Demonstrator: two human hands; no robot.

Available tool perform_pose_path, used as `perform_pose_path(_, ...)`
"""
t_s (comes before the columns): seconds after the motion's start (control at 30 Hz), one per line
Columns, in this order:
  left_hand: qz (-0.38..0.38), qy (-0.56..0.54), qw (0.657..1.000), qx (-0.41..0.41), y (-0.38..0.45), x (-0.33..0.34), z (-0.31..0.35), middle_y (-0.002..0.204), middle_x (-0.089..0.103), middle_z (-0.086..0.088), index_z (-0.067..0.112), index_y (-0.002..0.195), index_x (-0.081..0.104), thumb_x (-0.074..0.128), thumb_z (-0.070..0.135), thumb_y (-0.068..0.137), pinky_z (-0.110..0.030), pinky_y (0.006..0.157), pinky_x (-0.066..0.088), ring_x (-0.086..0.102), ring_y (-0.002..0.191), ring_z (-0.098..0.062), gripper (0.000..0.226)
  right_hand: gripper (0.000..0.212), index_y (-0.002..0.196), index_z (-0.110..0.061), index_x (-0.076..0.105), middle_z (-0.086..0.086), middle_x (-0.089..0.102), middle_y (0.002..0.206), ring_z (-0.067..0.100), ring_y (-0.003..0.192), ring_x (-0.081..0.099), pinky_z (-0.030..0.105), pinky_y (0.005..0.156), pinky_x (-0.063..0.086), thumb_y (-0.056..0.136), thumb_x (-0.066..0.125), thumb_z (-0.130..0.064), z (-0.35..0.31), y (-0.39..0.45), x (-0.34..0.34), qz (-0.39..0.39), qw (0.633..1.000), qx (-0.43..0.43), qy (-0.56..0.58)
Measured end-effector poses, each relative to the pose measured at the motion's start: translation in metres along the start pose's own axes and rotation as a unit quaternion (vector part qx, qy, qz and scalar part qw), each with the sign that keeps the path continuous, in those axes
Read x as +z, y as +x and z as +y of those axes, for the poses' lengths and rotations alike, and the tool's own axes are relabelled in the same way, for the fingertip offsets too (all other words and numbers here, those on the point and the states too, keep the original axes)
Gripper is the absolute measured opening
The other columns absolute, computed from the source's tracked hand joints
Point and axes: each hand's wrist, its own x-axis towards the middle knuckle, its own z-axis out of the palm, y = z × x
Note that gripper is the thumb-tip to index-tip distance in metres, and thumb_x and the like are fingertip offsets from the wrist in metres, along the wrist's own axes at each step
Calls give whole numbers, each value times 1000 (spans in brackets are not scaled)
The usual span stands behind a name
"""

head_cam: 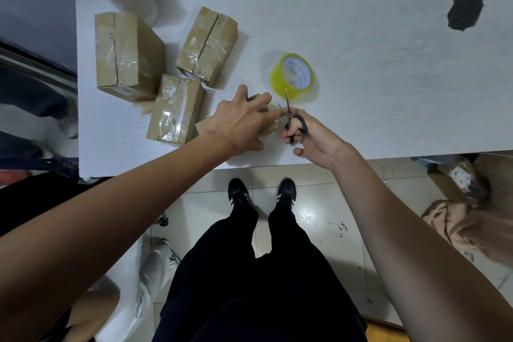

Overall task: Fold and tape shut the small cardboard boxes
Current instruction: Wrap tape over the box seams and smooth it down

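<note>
At centre frame, the left hand (238,122) lies spread, fingers straight, pressing on a small cardboard box (268,128) near the white table's (388,86) front edge; the hand hides most of the box, so its long axis cannot be told. Just right, the right hand (308,136) grips black-handled scissors (291,116), blades pointing up-frame toward the yellow tape roll (293,76), whose core print is unreadable. Three taped boxes (177,111) crowd the upper left, long axes running roughly up-frame. The table's right half lies open up to a dark patch (465,8).
</note>
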Motion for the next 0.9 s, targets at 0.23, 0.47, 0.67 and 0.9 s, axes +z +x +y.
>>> perform_pose_path(0.23, 13, -20, 1000, -4, 3, -6, 1, 135, 41, 7, 47, 150, 33, 78, 56, 74, -35, 56, 40, 41, 114, -32, 89, 59, 113, -21, 66, 0, 52, 77, 14, 72, 45, 30, 55, 26, 55, 64, -15, -4, -2, -2, 60, 998, -14, -22)
perform_pose_path(0.47, 28, -38, 999, 2, 5, -5, 1, 133, 43, 7, 43, 145, 41, 76, 54, 75, -34, 56, 38, 42, 111, -32, 80, 15, 54, -24, 55, 5, 48, 79, 16, 70, 45, 31, 56, 25, 60, 65, -15, -8, -5, 1, 39, 999, 23, 20)
perform_pose_path(0.67, 32, -49, 998, 1, -2, -2, -9, 133, 47, 8, 45, 148, 39, 76, 51, 74, -34, 55, 41, 45, 111, -32, 83, 17, 92, 0, 74, 5, 65, 69, 15, 62, 55, 27, 52, 26, 80, 71, -11, -7, 0, -5, 66, 992, -10, -106)
perform_pose_path(0.9, 48, -53, 997, -11, -15, 10, -23, 139, 45, 7, 38, 131, 52, 77, 49, 71, -33, 52, 42, 47, 113, -34, 66, 6, 82, -8, 78, 9, 68, 62, 17, 63, 62, 25, 54, 39, 79, 75, -13, -14, 6, -27, 123, 964, -23, -234)
